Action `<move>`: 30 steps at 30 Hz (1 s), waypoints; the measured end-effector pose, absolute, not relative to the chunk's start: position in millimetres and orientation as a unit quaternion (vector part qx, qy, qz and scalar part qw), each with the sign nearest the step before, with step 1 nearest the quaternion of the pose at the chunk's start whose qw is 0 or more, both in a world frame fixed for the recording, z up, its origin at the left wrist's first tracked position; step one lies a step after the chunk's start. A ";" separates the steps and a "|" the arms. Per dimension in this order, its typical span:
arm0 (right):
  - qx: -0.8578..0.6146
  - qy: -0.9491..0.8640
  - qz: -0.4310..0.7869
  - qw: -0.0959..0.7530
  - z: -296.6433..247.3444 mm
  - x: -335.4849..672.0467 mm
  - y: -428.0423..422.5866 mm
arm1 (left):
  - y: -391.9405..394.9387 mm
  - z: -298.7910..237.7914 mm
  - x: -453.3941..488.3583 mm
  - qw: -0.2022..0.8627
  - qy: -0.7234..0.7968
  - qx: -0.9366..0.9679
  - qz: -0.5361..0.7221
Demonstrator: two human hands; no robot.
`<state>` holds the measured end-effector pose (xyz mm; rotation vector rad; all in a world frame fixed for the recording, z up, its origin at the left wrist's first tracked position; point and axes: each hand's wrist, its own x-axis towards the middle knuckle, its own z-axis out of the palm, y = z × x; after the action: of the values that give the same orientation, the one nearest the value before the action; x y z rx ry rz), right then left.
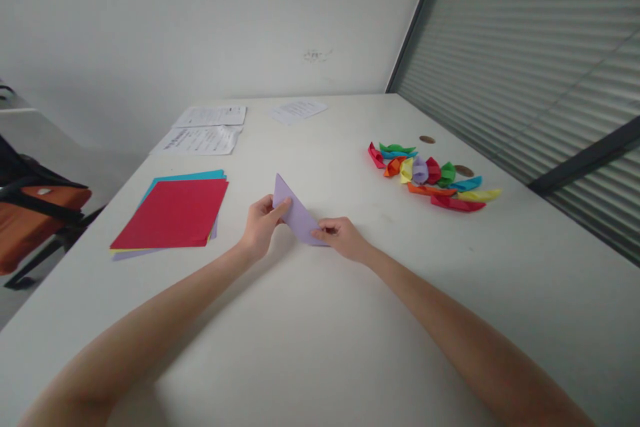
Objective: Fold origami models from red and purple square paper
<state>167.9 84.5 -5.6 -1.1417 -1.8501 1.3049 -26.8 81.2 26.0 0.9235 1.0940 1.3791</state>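
A folded piece of lilac paper (299, 215) is tilted up from the white table, its pointed tip rising at the upper left. My left hand (261, 223) pinches its left side, thumb on the near face and fingers behind. At the lower right corner, my right hand (343, 237) grips the same paper between thumb and fingers. The paper's low right end lies close to the tabletop; whether it touches I cannot tell. The far side of the paper is hidden.
Left of my hands lies a stack of coloured paper sheets (173, 213), red on top. Several folded paper pieces (433, 173) in many colours sit at the right. Printed sheets (200, 137) lie farther back. An orange chair (43, 220) stands beyond the table's left edge.
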 end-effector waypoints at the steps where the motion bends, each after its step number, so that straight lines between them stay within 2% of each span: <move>1: -0.430 -0.698 0.489 0.299 -5.5 167.7 84.7 | 81.6 26.9 -27.5 0.542 0.458 0.395 0.584; 4: -0.431 -0.680 0.493 0.329 -7.1 167.8 87.4 | 83.4 29.1 -30.0 0.525 0.453 0.408 0.595; 8: -0.447 -0.585 0.519 0.435 -11.6 170.6 94.7 | 86.9 27.4 -32.9 0.518 0.459 0.388 0.609; 11: -0.459 -0.546 0.517 0.473 -12.9 173.4 98.7 | 88.9 24.1 -33.9 0.529 0.455 0.372 0.613; 15: -0.481 -0.577 0.467 0.466 -13.1 176.9 101.2 | 90.9 19.1 -35.6 0.524 0.457 0.377 0.612; 21: -0.529 -0.700 0.278 0.392 -17.0 183.9 103.5 | 101.7 0.6 -45.3 0.461 0.532 0.463 0.539; 23: -0.529 -0.717 0.260 0.372 -18.1 184.7 103.4 | 105.3 -5.6 -49.8 0.377 0.562 0.512 0.529; 25: -0.527 -0.733 0.244 0.352 -18.8 184.0 103.0 | 105.5 -9.2 -53.2 0.204 0.565 0.607 0.520; 27: -0.528 -0.748 0.226 0.334 -18.9 182.4 102.4 | 101.7 -10.2 -54.5 0.080 0.503 0.732 0.454; 30: -0.516 -0.764 0.207 0.327 -17.8 181.0 101.3 | 91.3 -8.8 -51.6 0.052 0.367 0.872 0.318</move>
<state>181.0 101.3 -17.8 -1.3513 -2.0024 0.5413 -51.6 91.3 -8.8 2.6527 1.1166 0.9685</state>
